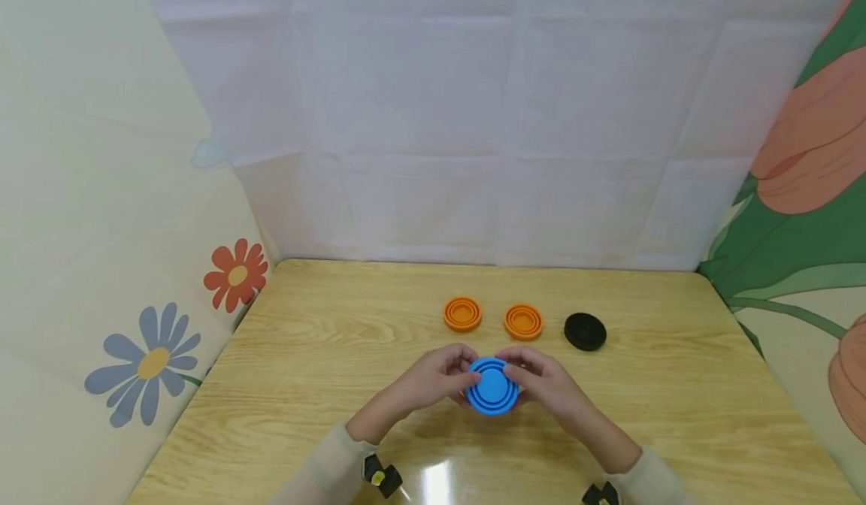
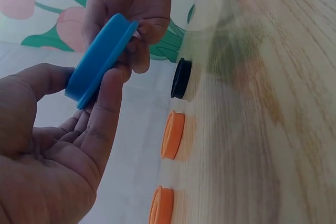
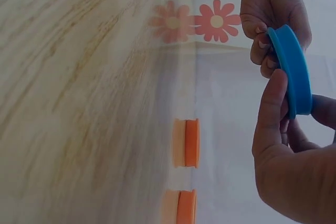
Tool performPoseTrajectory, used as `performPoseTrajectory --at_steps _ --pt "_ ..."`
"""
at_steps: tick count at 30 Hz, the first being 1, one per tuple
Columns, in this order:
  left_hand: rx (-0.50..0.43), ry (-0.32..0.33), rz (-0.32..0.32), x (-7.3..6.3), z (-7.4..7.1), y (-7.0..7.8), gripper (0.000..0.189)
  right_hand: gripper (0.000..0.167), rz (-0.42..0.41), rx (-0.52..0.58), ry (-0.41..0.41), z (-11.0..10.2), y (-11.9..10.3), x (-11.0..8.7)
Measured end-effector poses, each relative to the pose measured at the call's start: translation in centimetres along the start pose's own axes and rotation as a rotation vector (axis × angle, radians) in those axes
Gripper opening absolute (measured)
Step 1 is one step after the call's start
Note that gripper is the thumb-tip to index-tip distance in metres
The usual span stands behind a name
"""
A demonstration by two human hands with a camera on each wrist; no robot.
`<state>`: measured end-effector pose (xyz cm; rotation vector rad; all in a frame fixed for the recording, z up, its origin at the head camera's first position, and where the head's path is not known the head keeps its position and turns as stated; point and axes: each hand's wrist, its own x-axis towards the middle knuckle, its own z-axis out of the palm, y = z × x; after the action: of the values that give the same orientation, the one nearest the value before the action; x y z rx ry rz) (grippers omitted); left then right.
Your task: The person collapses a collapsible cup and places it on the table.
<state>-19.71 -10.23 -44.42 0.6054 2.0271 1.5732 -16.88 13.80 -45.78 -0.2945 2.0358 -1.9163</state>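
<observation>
A round blue collapsible cup (image 1: 492, 387), folded flat into concentric rings, is held above the table between both hands. My left hand (image 1: 436, 376) pinches its left edge, thumb on the near face and fingers behind. On the opposite edge, my right hand (image 1: 541, 381) grips it the same way. Both wrist views show the blue disc edge-on and tilted, clear of the tabletop. Beyond the hands lie two orange folded cups (image 1: 463, 314) of the same ringed shape and a black round disc (image 1: 585, 331).
The wooden table (image 1: 304, 355) has a glossy top with a bright reflection near its front edge. A white cloth (image 1: 406, 114) hangs behind it. Flower-patterned cloths stand along the left and right sides.
</observation>
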Motion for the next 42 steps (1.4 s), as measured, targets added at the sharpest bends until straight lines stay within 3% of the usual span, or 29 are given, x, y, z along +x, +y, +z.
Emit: performPoseTrajectory --at_steps 6,19,25,30,33,39,42 --pt "0.012 0.012 0.038 -0.1 0.0 0.0 0.031 0.045 0.015 0.014 0.0 -0.2 0.1 0.1" --pt "0.314 0.157 0.257 -0.4 -0.2 0.2 0.022 0.054 0.054 0.075 0.009 -0.5 -0.1 0.0" --pt "0.466 0.209 0.451 -0.6 0.2 0.1 0.021 0.059 0.104 0.158 0.012 -1.0 -0.1 0.1" --pt "0.694 0.32 0.645 -0.7 0.6 0.0 0.023 0.053 0.109 0.235 -0.055 -1.4 0.3 0.2" --pt "0.825 0.361 0.725 -0.6 0.7 -0.2 0.025 0.053 0.105 0.257 -0.079 -1.5 0.4 0.2" --pt "1.007 0.367 0.916 -0.3 1.0 -0.4 0.027 0.052 0.112 0.276 -0.093 -1.6 0.2 0.2" --pt "1.062 0.357 0.971 -0.2 1.1 -0.4 0.026 0.048 0.112 0.289 -0.094 -1.7 0.2 0.2"
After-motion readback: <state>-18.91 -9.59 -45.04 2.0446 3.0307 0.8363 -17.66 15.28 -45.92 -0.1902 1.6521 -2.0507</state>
